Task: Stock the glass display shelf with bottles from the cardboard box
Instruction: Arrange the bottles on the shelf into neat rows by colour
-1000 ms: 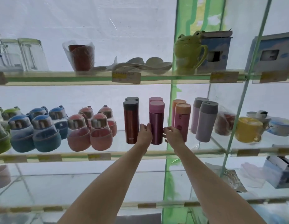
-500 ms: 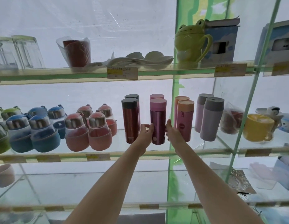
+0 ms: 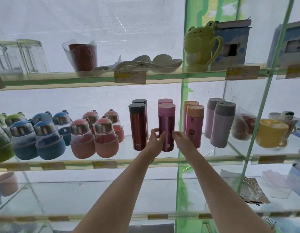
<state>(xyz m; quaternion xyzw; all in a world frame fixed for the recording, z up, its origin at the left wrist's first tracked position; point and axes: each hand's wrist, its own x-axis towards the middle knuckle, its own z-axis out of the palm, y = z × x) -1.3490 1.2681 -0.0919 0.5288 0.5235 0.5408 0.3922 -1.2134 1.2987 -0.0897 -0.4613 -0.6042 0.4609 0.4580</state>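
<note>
Both hands are held at the purple bottle (image 3: 166,132) on the glass shelf (image 3: 162,161): left hand (image 3: 156,140) pinches its lower side, right hand (image 3: 181,139), fingers loosely curled, is kept just beside it. Alignment is best done gently, with neighbouring bottles left unknocked.

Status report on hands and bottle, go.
Left hand pinching the magenta pink-capped steel bottle, upright on the glass shelf. Right hand curled beside it, contact unclear. Nothing in the way.
</note>
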